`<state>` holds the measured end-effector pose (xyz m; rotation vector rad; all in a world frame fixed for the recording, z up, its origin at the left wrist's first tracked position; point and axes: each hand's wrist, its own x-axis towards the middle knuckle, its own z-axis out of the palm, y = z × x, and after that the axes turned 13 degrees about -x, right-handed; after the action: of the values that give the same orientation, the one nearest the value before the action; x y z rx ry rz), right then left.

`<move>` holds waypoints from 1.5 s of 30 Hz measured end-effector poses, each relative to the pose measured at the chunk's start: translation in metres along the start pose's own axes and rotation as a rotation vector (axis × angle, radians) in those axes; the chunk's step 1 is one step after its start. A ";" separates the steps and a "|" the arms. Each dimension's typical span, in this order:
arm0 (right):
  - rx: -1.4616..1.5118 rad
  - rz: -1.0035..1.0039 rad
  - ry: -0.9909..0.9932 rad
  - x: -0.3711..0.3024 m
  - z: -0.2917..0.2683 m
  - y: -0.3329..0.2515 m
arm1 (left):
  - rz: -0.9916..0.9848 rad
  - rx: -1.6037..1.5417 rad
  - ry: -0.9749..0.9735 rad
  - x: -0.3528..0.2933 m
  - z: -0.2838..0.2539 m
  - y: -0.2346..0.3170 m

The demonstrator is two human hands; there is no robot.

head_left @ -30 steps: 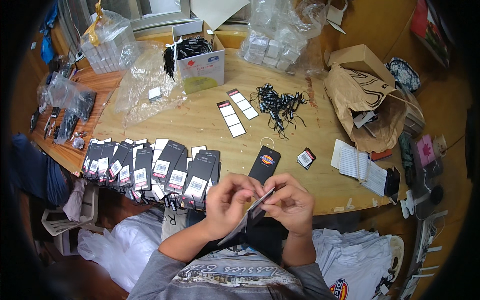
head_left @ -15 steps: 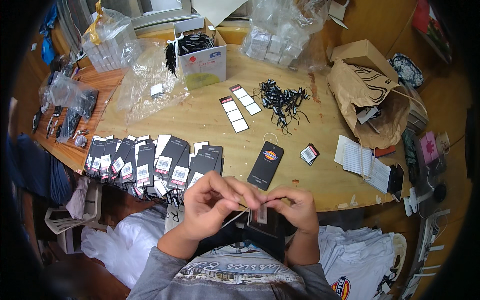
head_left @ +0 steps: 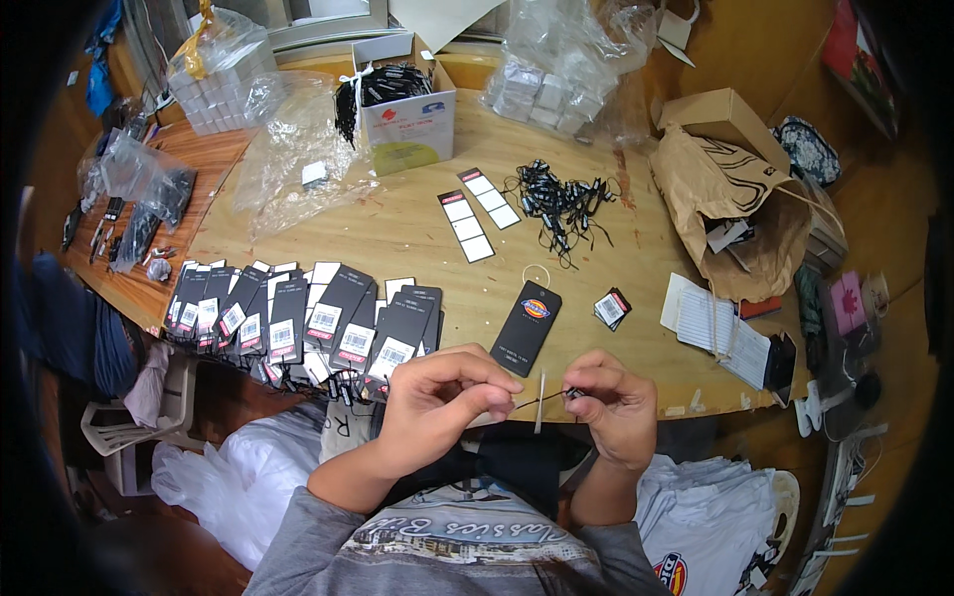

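Note:
Above the near table edge, both hands pinch a thin black hang tag string (head_left: 544, 400) stretched between them. My left hand (head_left: 437, 402) has thumb and forefinger closed at its left end. My right hand (head_left: 618, 412) grips the other end, where a small dark piece shows at the fingertips. A pale cord (head_left: 540, 402) runs upright between the hands; whatever hangs from it is not visible. Just beyond my fingers lies a black hang tag (head_left: 527, 328) with a cream loop. A small stack of barcode labels (head_left: 612, 308) rests to its right.
Rows of overlapping black tags (head_left: 288, 318) cover the table's left front. Farther back are a pile of black strings (head_left: 561, 199), two label strips (head_left: 465, 226) and a box of strings (head_left: 409, 129). A brown paper bag (head_left: 696, 189) lies at right. White shirts (head_left: 706, 507) sit below the table.
My hands have moved apart, the right one rightward, and the black string now spans the gap. The dark tag with a label seen hanging below my hands is no longer visible.

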<state>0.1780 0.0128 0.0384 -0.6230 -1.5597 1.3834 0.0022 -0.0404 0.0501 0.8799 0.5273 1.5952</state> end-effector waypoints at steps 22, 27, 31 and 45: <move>-0.554 -0.169 0.039 0.010 0.014 -0.020 | -0.018 0.235 -0.004 0.003 0.005 -0.004; -0.586 -0.180 0.015 0.012 0.015 -0.023 | -0.033 0.264 -0.009 0.003 0.005 -0.001; -0.609 -0.171 -0.002 0.012 0.016 -0.024 | -0.060 0.327 -0.054 0.004 0.002 0.001; -0.385 -0.138 -0.085 0.013 0.021 -0.019 | -0.007 -0.057 -0.173 0.011 -0.009 -0.011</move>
<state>0.1583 0.0091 0.0613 -0.6757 -1.9216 1.0249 0.0013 -0.0266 0.0390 0.9618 0.3606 1.5039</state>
